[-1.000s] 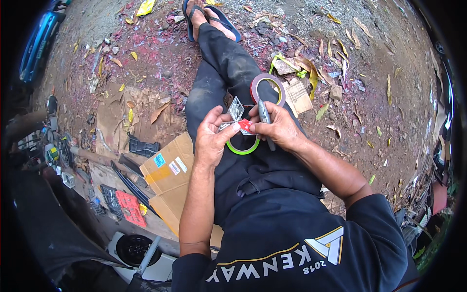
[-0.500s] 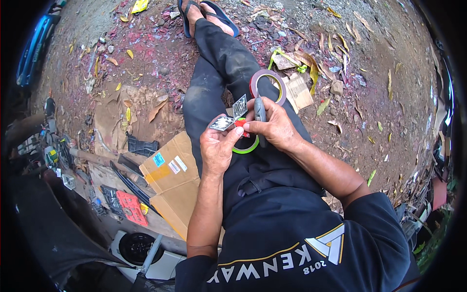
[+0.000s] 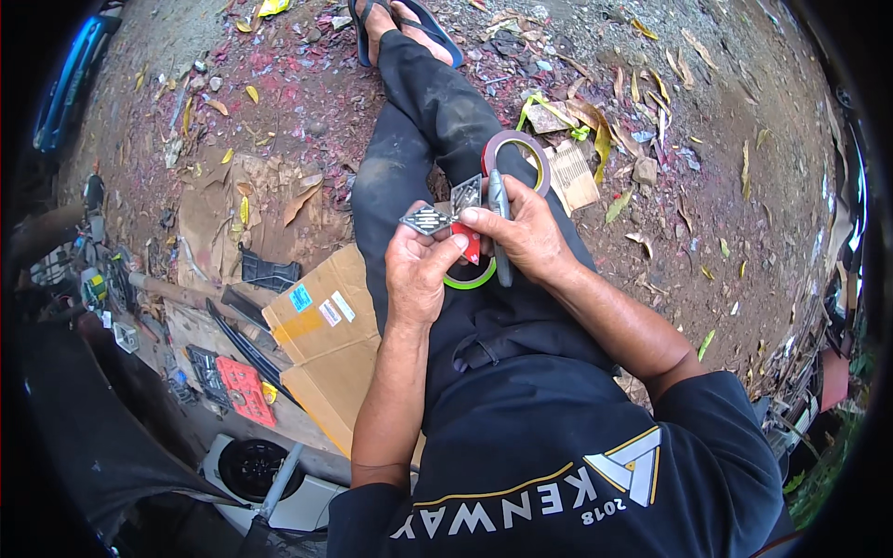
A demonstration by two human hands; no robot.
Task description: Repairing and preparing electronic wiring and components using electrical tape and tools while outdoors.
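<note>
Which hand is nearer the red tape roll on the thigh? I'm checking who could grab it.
Right. The right hand lies just below the red tape roll, almost touching it; the left hand sits farther off, lower and to its left.

Bare dirt ground point(image 3: 726, 177) strewn with dry leaves point(image 3: 595, 121), daylight; flattened cardboard point(image 3: 321, 321) at left.

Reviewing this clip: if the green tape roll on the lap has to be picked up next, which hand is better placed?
Probably the left hand: it pinches only the small diamond-shaped piece and lies beside the green tape roll. The right hand already holds a grey knife.
</note>
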